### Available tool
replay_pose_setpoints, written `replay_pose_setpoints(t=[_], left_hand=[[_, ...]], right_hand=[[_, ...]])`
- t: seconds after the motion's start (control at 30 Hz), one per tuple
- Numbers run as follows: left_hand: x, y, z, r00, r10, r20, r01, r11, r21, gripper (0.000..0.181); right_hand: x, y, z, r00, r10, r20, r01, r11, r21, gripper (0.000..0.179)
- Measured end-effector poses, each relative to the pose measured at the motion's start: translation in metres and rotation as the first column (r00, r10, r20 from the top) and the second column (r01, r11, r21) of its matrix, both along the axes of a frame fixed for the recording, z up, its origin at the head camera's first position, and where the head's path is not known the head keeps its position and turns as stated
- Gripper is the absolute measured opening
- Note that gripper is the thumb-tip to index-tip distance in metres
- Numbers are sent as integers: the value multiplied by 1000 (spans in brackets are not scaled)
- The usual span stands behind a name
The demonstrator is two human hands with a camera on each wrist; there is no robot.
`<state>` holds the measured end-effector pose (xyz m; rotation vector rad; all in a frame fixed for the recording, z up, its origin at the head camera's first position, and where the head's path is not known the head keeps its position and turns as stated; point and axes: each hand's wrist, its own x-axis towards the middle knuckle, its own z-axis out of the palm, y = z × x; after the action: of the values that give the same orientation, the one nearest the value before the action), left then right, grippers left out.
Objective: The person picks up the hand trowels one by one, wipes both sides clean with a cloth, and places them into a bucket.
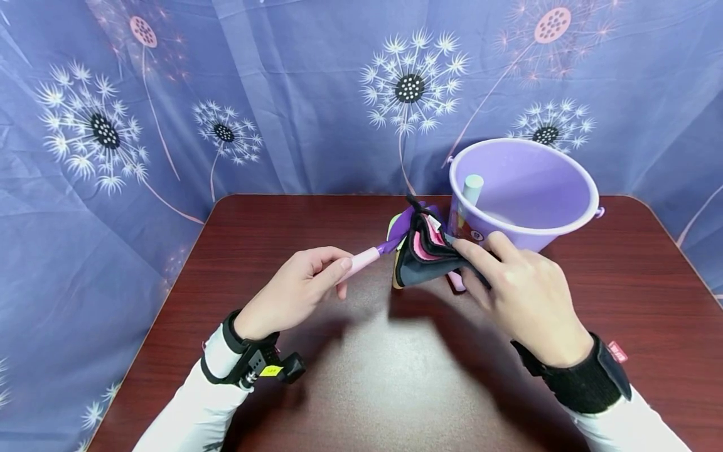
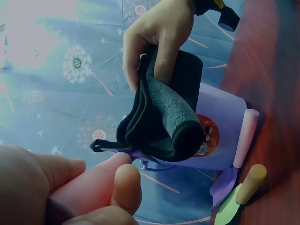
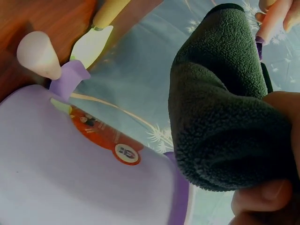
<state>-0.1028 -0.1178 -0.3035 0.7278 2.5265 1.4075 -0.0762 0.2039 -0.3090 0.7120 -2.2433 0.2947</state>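
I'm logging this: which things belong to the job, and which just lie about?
Seemingly in use:
- pink-handled purple tool, in the left hand
- folded grey cloth, in the right hand

Apparently just nearby:
- purple bucket
- pink-handled purple shovel
- wooden-handled green trowel
- mint-green handle

Cloth [image 1: 430, 269]: grey, black-edged, pink in folds, held up. Tool [image 1: 366, 259]: pink handle, purple head partly behind cloth; contact unclear.

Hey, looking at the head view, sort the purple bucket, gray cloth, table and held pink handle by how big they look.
Largest to smallest:
1. Table
2. Purple bucket
3. Gray cloth
4. Pink handle, partly hidden by the left hand
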Motion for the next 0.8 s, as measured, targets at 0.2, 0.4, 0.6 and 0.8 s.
replay_pose_setpoints(t=[0.2, 0.4, 0.6, 0.8], left_hand=[[0, 3, -1, 999, 22, 37, -21, 1000, -6, 20], [1, 3, -2, 999, 12, 46, -12, 1000, 9, 22], [1, 3, -1, 999, 19, 30, -19, 1000, -21, 26], [1, 2, 0, 1000, 20, -7, -21, 999, -25, 24]], right_hand=[[3, -4, 2, 999, 38, -14, -37, 999, 18, 34], [6, -9, 9, 996, 78, -31, -78, 997, 30, 34], [9, -14, 15, 992, 116, -42, -114, 993, 36, 32], [8, -14, 15, 987, 156, -43, -153, 986, 61, 29]])
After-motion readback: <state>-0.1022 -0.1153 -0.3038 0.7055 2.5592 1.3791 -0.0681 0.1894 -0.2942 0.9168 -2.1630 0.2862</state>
